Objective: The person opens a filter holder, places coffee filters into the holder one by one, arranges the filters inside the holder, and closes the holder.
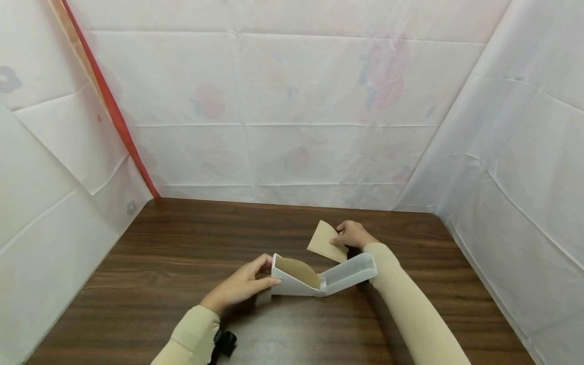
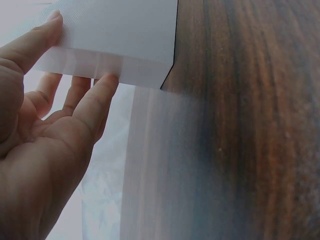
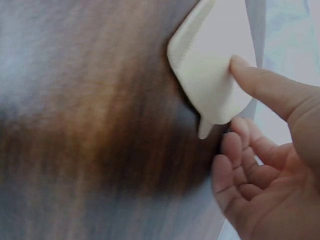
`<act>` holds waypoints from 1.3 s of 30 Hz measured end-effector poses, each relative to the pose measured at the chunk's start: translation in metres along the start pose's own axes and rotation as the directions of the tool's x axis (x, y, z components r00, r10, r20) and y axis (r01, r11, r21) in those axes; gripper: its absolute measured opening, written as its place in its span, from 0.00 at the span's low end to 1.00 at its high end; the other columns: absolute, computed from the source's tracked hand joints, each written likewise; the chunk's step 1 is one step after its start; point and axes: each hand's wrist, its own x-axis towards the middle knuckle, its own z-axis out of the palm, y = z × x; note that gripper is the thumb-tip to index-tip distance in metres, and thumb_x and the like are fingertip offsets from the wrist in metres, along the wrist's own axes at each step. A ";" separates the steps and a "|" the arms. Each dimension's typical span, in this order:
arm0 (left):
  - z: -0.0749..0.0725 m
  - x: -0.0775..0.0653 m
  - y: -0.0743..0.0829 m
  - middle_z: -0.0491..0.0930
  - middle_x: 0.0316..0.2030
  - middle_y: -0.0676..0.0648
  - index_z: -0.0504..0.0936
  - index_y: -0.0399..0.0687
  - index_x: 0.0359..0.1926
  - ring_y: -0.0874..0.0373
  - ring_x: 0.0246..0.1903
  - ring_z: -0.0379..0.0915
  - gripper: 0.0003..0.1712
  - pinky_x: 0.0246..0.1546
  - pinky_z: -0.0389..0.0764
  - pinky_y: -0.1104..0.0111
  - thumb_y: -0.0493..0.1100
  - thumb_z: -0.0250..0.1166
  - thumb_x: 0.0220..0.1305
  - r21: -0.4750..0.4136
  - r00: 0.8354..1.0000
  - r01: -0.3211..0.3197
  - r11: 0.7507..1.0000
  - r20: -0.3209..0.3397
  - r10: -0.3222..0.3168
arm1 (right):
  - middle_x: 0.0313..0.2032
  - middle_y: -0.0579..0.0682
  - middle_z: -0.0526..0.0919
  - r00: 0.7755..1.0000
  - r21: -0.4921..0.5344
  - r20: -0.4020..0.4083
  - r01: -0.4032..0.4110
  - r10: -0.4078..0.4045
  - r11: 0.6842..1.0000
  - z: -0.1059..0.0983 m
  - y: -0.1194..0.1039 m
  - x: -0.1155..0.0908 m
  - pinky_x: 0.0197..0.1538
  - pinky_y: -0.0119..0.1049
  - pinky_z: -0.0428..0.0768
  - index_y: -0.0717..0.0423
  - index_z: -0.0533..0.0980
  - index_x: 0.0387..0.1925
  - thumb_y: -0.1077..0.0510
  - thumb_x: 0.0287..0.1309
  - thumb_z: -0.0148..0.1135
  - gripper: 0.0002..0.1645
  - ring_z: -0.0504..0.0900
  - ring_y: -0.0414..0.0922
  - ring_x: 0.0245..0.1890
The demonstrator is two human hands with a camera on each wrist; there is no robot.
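Note:
A white plastic filter case (image 1: 292,288) stands on the table, its translucent lid (image 1: 350,272) swung out to the right. Brown paper coffee filters (image 1: 298,270) are inside the case. My left hand (image 1: 244,283) grips the left end of the case, thumb on the near side. In the left wrist view, fingertips press the end wall of the case (image 2: 120,30). Behind the lid, my right hand (image 1: 356,234) pinches a single coffee filter (image 1: 323,241). The right wrist view shows the thumb on top of that filter (image 3: 215,75), with a small tab at its lower corner.
The dark wood table (image 1: 191,233) has white patterned sheets (image 1: 283,101) hanging behind it and along both sides. A red strip (image 1: 114,111) runs down the back left corner. A black wrist device (image 1: 225,340) sits by the left cuff.

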 end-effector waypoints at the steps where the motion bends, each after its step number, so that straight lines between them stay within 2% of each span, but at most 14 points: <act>1: 0.000 0.000 0.000 0.82 0.48 0.50 0.73 0.47 0.54 0.52 0.50 0.77 0.17 0.48 0.79 0.66 0.45 0.66 0.70 0.002 1.000 0.000 1.000 0.001 0.000 | 0.49 0.59 0.83 1.000 -0.003 0.013 -0.009 0.009 1.000 -0.001 -0.001 -0.001 0.51 0.46 0.79 0.70 0.77 0.55 0.54 0.57 0.75 0.31 0.82 0.49 0.44; 5: -0.001 0.001 0.000 0.82 0.49 0.50 0.73 0.47 0.54 0.52 0.51 0.77 0.16 0.48 0.78 0.66 0.44 0.66 0.70 0.003 1.000 -0.005 1.000 0.004 0.005 | 0.43 0.54 0.85 0.998 -0.010 0.047 -0.040 0.040 0.999 -0.005 -0.004 -0.001 0.50 0.43 0.79 0.66 0.82 0.50 0.54 0.57 0.74 0.24 0.81 0.46 0.40; 10: -0.001 0.000 -0.001 0.82 0.48 0.51 0.73 0.47 0.54 0.53 0.51 0.77 0.16 0.49 0.78 0.65 0.45 0.66 0.70 0.009 1.000 -0.003 1.000 0.000 0.003 | 0.36 0.49 0.86 0.996 0.016 0.086 -0.025 0.023 1.000 -0.006 -0.007 -0.005 0.45 0.39 0.77 0.63 0.84 0.45 0.56 0.60 0.72 0.16 0.78 0.42 0.34; 14: -0.001 0.000 -0.001 0.82 0.48 0.51 0.73 0.48 0.54 0.53 0.51 0.77 0.16 0.49 0.78 0.65 0.45 0.66 0.70 0.008 1.000 -0.006 1.000 -0.001 0.006 | 0.22 0.44 0.79 0.994 0.044 0.109 0.002 -0.007 0.999 -0.006 -0.005 -0.005 0.34 0.32 0.71 0.60 0.83 0.33 0.57 0.61 0.69 0.08 0.72 0.39 0.24; 16: -0.001 0.000 -0.002 0.82 0.48 0.51 0.74 0.48 0.53 0.53 0.51 0.77 0.16 0.49 0.78 0.65 0.45 0.67 0.70 0.007 1.000 -0.003 1.000 -0.003 0.003 | 0.17 0.43 0.72 0.994 0.062 0.110 0.002 -0.009 0.998 -0.005 -0.003 -0.004 0.29 0.31 0.66 0.59 0.79 0.25 0.58 0.61 0.69 0.11 0.67 0.38 0.20; 19: -0.001 0.000 -0.002 0.82 0.48 0.51 0.74 0.47 0.53 0.53 0.51 0.77 0.16 0.49 0.78 0.65 0.46 0.67 0.69 0.006 1.000 0.002 1.000 -0.008 -0.002 | 0.16 0.43 0.68 0.995 0.079 0.099 -0.013 0.005 0.997 -0.003 -0.002 -0.003 0.26 0.31 0.64 0.57 0.75 0.22 0.57 0.61 0.70 0.15 0.65 0.39 0.18; 21: -0.001 0.000 -0.002 0.82 0.48 0.51 0.74 0.47 0.53 0.53 0.51 0.77 0.16 0.49 0.78 0.65 0.46 0.67 0.69 0.006 1.000 0.006 1.000 -0.010 -0.005 | 0.19 0.45 0.72 0.996 0.082 0.088 -0.021 0.014 0.996 -0.002 -0.001 -0.002 0.27 0.32 0.67 0.57 0.77 0.25 0.57 0.60 0.71 0.13 0.69 0.40 0.20; 23: -0.001 0.000 -0.002 0.82 0.48 0.51 0.74 0.47 0.53 0.53 0.51 0.77 0.17 0.49 0.78 0.65 0.46 0.67 0.69 0.005 1.000 0.007 1.000 -0.011 -0.007 | 0.24 0.47 0.79 0.997 0.077 0.077 -0.027 0.021 0.997 -0.001 0.000 -0.002 0.30 0.33 0.72 0.59 0.81 0.33 0.56 0.60 0.72 0.10 0.74 0.41 0.23; 27: -0.001 -0.001 -0.001 0.82 0.48 0.50 0.74 0.47 0.54 0.53 0.51 0.77 0.17 0.49 0.78 0.65 0.46 0.66 0.70 0.003 1.000 0.009 1.000 -0.007 -0.009 | 0.34 0.50 0.83 0.998 0.083 0.066 -0.020 0.014 0.996 -0.001 0.001 -0.003 0.37 0.35 0.77 0.63 0.80 0.44 0.56 0.59 0.72 0.17 0.79 0.42 0.30; 39: -0.001 -0.001 -0.001 0.82 0.49 0.50 0.73 0.47 0.54 0.53 0.51 0.77 0.17 0.49 0.78 0.65 0.45 0.67 0.70 0.004 1.000 0.013 1.000 -0.005 -0.013 | 0.36 0.51 0.82 0.999 0.059 0.027 -0.020 0.018 0.998 0.000 0.003 -0.002 0.40 0.39 0.78 0.64 0.78 0.46 0.55 0.58 0.73 0.21 0.79 0.44 0.34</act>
